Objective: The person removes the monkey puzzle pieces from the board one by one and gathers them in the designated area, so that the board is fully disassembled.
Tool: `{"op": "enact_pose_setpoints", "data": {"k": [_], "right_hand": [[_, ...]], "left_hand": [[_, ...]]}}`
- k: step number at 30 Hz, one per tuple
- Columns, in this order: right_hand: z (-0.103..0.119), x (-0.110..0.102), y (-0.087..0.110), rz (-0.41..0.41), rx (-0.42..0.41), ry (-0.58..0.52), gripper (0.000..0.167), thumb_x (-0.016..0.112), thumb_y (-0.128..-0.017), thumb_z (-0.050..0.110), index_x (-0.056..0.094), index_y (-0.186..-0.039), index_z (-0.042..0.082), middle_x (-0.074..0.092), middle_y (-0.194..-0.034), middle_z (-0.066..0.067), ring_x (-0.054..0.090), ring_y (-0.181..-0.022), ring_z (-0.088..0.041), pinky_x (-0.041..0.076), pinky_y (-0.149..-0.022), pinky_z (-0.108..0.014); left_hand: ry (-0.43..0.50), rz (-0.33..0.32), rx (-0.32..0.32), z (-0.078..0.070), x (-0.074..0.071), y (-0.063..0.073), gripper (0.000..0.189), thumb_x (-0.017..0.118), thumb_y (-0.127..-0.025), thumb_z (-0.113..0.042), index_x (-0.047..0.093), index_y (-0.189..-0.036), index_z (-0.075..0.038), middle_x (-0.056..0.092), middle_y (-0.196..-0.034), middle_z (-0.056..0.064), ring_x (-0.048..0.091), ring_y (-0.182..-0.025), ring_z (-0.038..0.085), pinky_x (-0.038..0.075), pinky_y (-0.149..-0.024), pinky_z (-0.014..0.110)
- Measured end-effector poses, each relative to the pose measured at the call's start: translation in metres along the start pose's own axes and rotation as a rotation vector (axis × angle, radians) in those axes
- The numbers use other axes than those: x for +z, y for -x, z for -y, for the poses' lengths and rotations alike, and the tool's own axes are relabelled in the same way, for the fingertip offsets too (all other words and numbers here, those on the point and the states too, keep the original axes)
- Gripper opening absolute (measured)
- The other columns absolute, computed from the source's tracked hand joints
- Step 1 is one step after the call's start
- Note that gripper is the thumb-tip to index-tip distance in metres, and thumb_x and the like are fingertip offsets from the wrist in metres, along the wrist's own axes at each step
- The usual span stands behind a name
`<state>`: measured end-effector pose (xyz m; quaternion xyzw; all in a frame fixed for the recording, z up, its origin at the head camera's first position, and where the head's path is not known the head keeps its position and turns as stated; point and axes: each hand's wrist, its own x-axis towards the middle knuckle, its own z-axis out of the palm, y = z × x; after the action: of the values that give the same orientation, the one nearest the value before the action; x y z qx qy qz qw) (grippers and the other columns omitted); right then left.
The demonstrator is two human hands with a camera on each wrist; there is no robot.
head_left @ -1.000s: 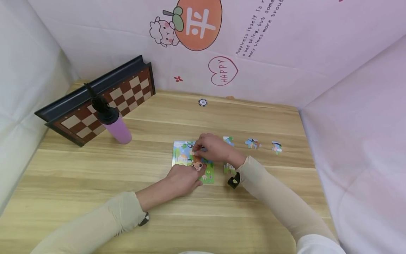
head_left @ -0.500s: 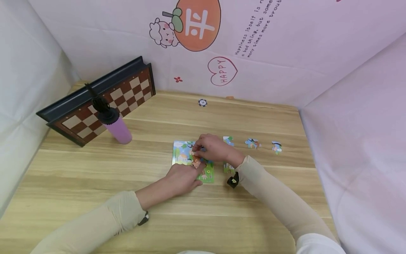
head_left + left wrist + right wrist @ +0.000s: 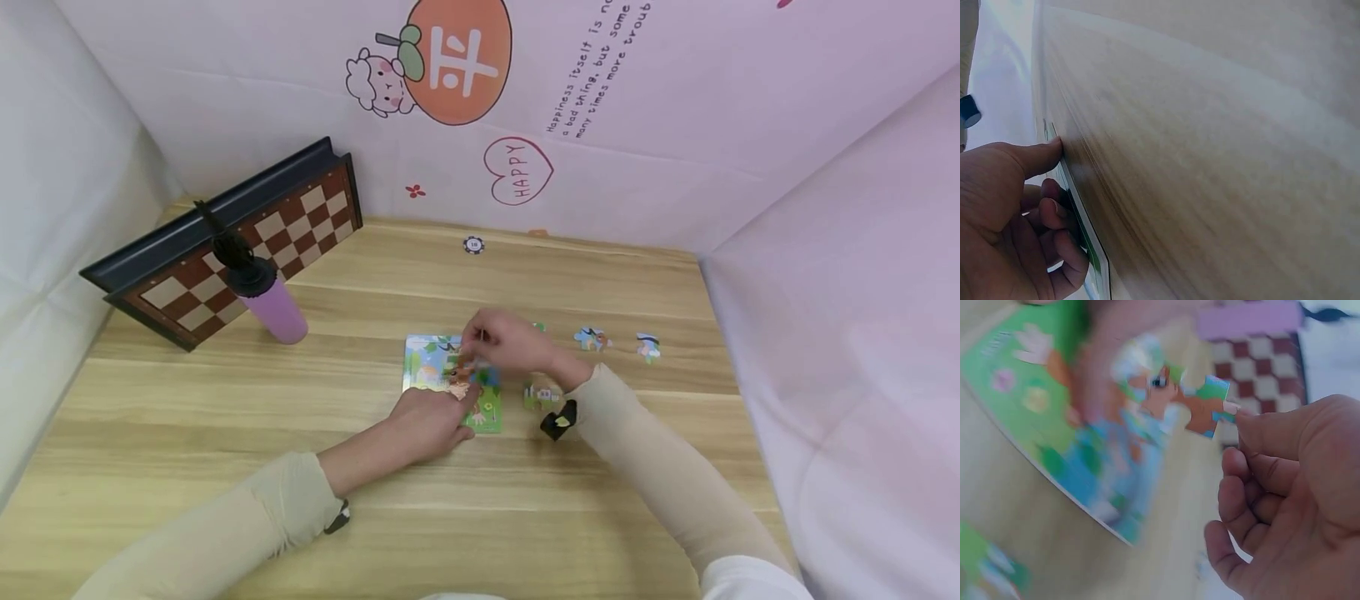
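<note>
My right hand (image 3: 510, 340), above the top right of the puzzle board (image 3: 420, 360), pinches a jigsaw piece (image 3: 1200, 409) between thumb and index finger. This piece is brown with blue and green at its edges and is held up off the board. My left hand (image 3: 429, 423) rests at the board's front edge. In the left wrist view, its thumb reaches the edge of the board (image 3: 1099, 256) and its other fingers (image 3: 1071, 250) curl against the printed side. A cartoon monkey in brown fills the board's middle, partly covered by my hands.
Several loose jigsaw pieces (image 3: 542, 396) lie right of the board, with two more spaced farther right (image 3: 648, 347). A chessboard (image 3: 255, 250) leans at the back left behind a pink-and-black hand pump (image 3: 277, 310). A poker chip (image 3: 474, 245) lies near the back wall.
My right hand has lifted a little up and right from the board with the jigsaw piece in its fingers. The left hand keeps its place. The head view has shifted slightly.
</note>
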<state>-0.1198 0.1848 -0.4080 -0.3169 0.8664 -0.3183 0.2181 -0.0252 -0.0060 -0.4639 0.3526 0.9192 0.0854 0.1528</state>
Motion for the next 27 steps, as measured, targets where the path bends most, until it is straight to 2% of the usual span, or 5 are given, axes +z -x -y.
{"op": "enact_pose_setpoints", "data": {"k": [5,10,16,20,27], "right_hand": [[-0.013,-0.053,0.036,0.008,0.131,0.071,0.011,0.062,-0.102,0.013,0.071,-0.1,0.007,0.066,-0.094,-0.001,0.055,-0.077,-0.017,0.048,-0.07,-0.036],[-0.046,-0.088,0.089,0.174,0.303,0.114,0.017,0.058,-0.103,0.011,0.072,-0.094,0.008,0.066,-0.09,-0.002,0.05,-0.071,-0.017,0.042,-0.067,-0.037],[-0.09,-0.076,0.137,0.285,0.421,0.05,0.019,0.056,-0.102,0.009,0.073,-0.093,0.008,0.07,-0.096,-0.003,0.054,-0.075,-0.015,0.045,-0.069,-0.034],[-0.104,-0.061,0.148,0.226,0.457,-0.009,0.02,0.055,-0.102,0.008,0.074,-0.096,0.005,0.07,-0.101,-0.003,0.055,-0.08,-0.017,0.046,-0.072,-0.035],[-0.109,-0.054,0.151,0.109,0.475,0.006,0.018,0.057,-0.099,0.005,0.075,-0.095,0.003,0.069,-0.087,-0.004,0.054,-0.074,-0.017,0.045,-0.067,-0.034]], "left_hand": [[0.04,0.006,0.003,0.0,0.001,0.0,0.067,0.064,-0.098,-0.048,0.047,-0.153,-0.014,0.046,-0.063,-0.01,0.04,-0.048,0.009,0.037,-0.042,0.032],[0.044,0.011,-0.02,0.002,0.0,0.002,0.067,0.065,-0.098,-0.049,0.047,-0.153,-0.016,0.048,-0.064,-0.009,0.043,-0.049,0.01,0.038,-0.044,0.033],[0.035,-0.015,-0.002,0.005,0.001,0.004,0.066,0.066,-0.097,-0.048,0.05,-0.151,-0.015,0.046,-0.062,-0.01,0.044,-0.048,0.01,0.037,-0.043,0.033],[0.025,-0.03,0.008,0.006,0.002,0.003,0.065,0.067,-0.097,-0.048,0.051,-0.151,-0.015,0.045,-0.061,-0.01,0.043,-0.047,0.01,0.037,-0.042,0.032],[0.028,-0.025,0.01,0.003,0.003,-0.001,0.066,0.066,-0.097,-0.049,0.05,-0.151,-0.016,0.047,-0.063,-0.009,0.044,-0.048,0.011,0.038,-0.043,0.033]]}}
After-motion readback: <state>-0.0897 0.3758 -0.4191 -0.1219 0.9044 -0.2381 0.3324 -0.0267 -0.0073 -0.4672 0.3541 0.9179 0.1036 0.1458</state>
